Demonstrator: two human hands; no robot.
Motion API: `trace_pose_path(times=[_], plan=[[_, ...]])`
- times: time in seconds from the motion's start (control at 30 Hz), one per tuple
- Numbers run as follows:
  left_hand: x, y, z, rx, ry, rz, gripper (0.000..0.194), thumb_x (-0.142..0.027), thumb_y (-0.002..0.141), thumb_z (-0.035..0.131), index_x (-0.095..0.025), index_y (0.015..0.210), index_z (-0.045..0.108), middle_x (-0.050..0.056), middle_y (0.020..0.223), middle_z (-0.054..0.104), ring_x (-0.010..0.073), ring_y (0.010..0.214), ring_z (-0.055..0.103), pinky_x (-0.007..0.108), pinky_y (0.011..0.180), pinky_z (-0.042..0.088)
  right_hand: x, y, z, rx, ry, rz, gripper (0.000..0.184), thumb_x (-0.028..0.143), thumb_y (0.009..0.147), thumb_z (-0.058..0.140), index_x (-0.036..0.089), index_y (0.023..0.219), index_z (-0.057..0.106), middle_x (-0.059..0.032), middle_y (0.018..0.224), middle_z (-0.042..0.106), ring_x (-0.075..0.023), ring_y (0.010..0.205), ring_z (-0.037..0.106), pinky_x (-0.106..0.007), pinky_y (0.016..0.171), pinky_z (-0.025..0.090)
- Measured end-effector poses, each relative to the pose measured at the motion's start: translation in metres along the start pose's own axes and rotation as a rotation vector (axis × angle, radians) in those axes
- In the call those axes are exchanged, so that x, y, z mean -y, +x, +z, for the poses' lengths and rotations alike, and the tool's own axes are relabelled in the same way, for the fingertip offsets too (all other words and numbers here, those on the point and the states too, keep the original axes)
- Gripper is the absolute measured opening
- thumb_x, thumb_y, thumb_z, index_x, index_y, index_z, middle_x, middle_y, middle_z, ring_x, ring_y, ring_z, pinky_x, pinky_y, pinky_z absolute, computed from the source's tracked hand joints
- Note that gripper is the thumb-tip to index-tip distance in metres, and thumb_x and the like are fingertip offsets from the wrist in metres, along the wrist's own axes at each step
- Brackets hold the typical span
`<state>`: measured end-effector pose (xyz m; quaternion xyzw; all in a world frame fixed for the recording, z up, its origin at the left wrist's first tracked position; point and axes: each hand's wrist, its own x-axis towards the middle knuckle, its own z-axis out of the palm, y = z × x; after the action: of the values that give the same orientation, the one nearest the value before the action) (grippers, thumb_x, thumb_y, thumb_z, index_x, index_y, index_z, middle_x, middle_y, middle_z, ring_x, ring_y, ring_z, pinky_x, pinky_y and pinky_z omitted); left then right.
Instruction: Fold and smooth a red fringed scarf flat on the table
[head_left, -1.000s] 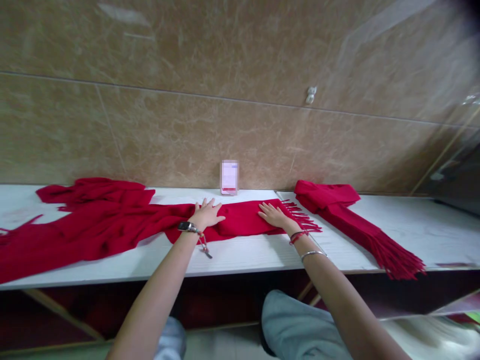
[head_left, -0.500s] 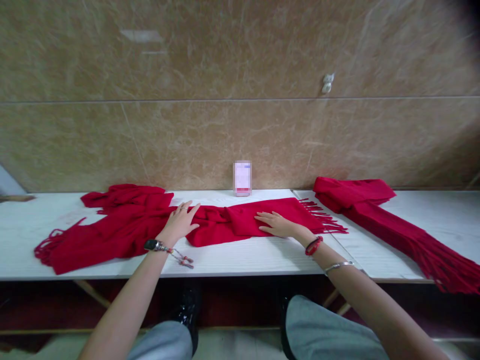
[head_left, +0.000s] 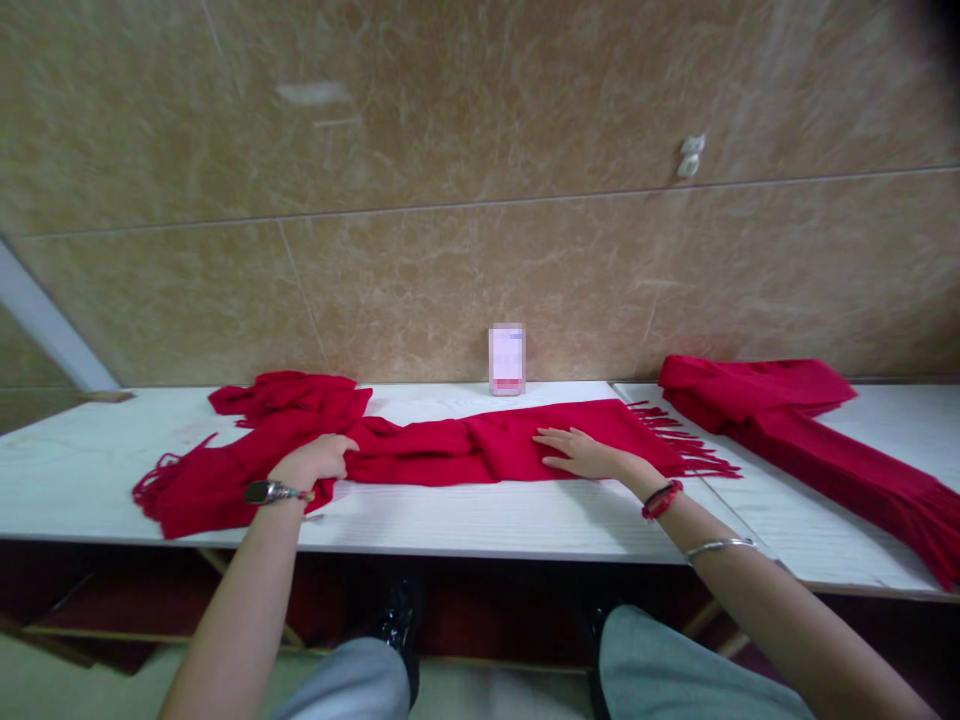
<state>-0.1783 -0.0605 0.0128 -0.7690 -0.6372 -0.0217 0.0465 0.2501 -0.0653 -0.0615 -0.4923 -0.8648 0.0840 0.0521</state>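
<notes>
A red fringed scarf [head_left: 435, 450] lies lengthwise on the white table, its left part bunched and creased, its right part flatter with the fringe spread out. My left hand [head_left: 315, 460] has its fingers curled round the scarf's rumpled left portion, the fingertips partly hidden in the cloth. On the smoother right part, my right hand [head_left: 581, 455] rests palm down, fingers stretched out. To the right lies another red scarf [head_left: 832, 460], folded into a long strip with a bend at the back and fringe toward the front edge.
A blurred phone-like upright thing [head_left: 508, 360] stands at the back of the white table [head_left: 450, 520], against the brown marbled wall [head_left: 420, 280]. A small white figure [head_left: 691, 157] is fixed on the wall. A seam between table sections runs under the right fringe.
My left hand has moved left along the scarf and its spread fingers have closed on the cloth. The creased middle now lies straighter. My right hand stays flat on the scarf.
</notes>
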Motion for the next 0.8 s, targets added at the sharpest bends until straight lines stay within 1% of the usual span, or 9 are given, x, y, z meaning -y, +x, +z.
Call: trace_pose_path(times=[0.07, 0.1, 0.2, 0.23, 0.37, 0.5, 0.6, 0.7, 0.8], plan=[[-0.017, 0.001, -0.003, 0.015, 0.028, 0.055, 0.039, -0.009, 0.071, 0.049, -0.019, 0.107, 0.061, 0.008, 0.105, 0.062, 0.0218, 0.096, 0.057, 0.031, 0.082, 0.045, 0.001, 0.0, -0.002, 0.012, -0.003, 0.006, 0.057, 0.05, 0.086, 0.033, 0.019, 0.134, 0.035, -0.0082, 0.141, 0.032, -0.0244, 0.128, 0.027, -0.046, 0.106, 0.017], [-0.029, 0.004, -0.003, -0.027, 0.032, 0.074, 0.038, -0.012, 0.076, 0.046, -0.019, 0.11, 0.059, 0.009, 0.114, 0.058, 0.0224, 0.104, 0.053, 0.033, 0.087, 0.042, 0.002, 0.0, -0.003, 0.017, -0.005, 0.01, 0.057, 0.049, 0.086, 0.033, 0.019, 0.134, 0.035, -0.0083, 0.141, 0.031, -0.0244, 0.128, 0.027, -0.046, 0.106, 0.018], [-0.071, 0.015, 0.005, -0.233, -0.002, 0.302, 0.036, -0.015, 0.082, 0.041, -0.018, 0.115, 0.055, 0.007, 0.123, 0.051, 0.0182, 0.112, 0.046, 0.03, 0.098, 0.033, 0.003, 0.0, -0.004, 0.023, -0.003, 0.016, 0.057, 0.049, 0.085, 0.034, 0.02, 0.134, 0.035, -0.0082, 0.141, 0.031, -0.0248, 0.128, 0.028, -0.046, 0.106, 0.017], [-0.083, 0.019, 0.011, -0.26, -0.011, 0.355, 0.037, -0.013, 0.082, 0.042, -0.018, 0.116, 0.054, 0.006, 0.125, 0.05, 0.0174, 0.113, 0.045, 0.029, 0.098, 0.032, 0.004, 0.0, -0.005, 0.024, -0.001, 0.017, 0.057, 0.049, 0.085, 0.035, 0.02, 0.134, 0.035, -0.0084, 0.141, 0.031, -0.025, 0.128, 0.028, -0.047, 0.105, 0.017], [-0.114, 0.032, 0.031, -0.153, 0.019, 0.423, 0.032, -0.01, 0.08, 0.045, -0.02, 0.106, 0.06, 0.005, 0.107, 0.061, 0.0166, 0.099, 0.055, 0.028, 0.091, 0.038, 0.006, 0.0, -0.006, 0.03, -0.008, 0.028, 0.056, 0.047, 0.085, 0.035, 0.02, 0.134, 0.036, -0.0094, 0.141, 0.031, -0.0254, 0.129, 0.027, -0.049, 0.104, 0.018], [-0.105, 0.034, 0.022, -0.243, 0.03, 0.332, 0.031, -0.009, 0.083, 0.038, -0.018, 0.1, 0.063, 0.007, 0.101, 0.063, 0.0172, 0.093, 0.057, 0.028, 0.086, 0.041, 0.006, -0.001, -0.004, -0.002, -0.014, 0.015, 0.056, 0.048, 0.085, 0.035, 0.02, 0.133, 0.037, -0.0094, 0.14, 0.032, -0.0247, 0.129, 0.027, -0.048, 0.105, 0.018], [-0.08, 0.028, 0.001, -0.326, 0.022, 0.262, 0.034, -0.008, 0.084, 0.035, -0.018, 0.104, 0.061, 0.007, 0.105, 0.061, 0.0183, 0.095, 0.055, 0.03, 0.087, 0.039, 0.004, 0.0, -0.001, -0.018, -0.002, 0.01, 0.056, 0.049, 0.086, 0.033, 0.02, 0.134, 0.036, -0.0094, 0.14, 0.032, -0.0246, 0.129, 0.027, -0.048, 0.105, 0.016], [-0.054, 0.018, -0.014, -0.42, 0.066, 0.102, 0.039, -0.005, 0.082, 0.033, -0.019, 0.107, 0.06, 0.008, 0.109, 0.058, 0.023, 0.1, 0.051, 0.036, 0.087, 0.038, 0.003, 0.001, 0.0, -0.014, 0.004, 0.008, 0.056, 0.049, 0.086, 0.032, 0.019, 0.134, 0.036, -0.0098, 0.14, 0.032, -0.0244, 0.129, 0.027, -0.048, 0.105, 0.016], [-0.042, 0.007, -0.018, -0.393, 0.164, -0.036, 0.04, -0.004, 0.081, 0.032, -0.018, 0.104, 0.062, 0.009, 0.107, 0.058, 0.0277, 0.101, 0.049, 0.041, 0.083, 0.039, 0.002, 0.001, 0.001, -0.013, 0.002, 0.007, 0.056, 0.049, 0.087, 0.031, 0.019, 0.134, 0.036, -0.0099, 0.14, 0.033, -0.0247, 0.128, 0.028, -0.049, 0.104, 0.017]])
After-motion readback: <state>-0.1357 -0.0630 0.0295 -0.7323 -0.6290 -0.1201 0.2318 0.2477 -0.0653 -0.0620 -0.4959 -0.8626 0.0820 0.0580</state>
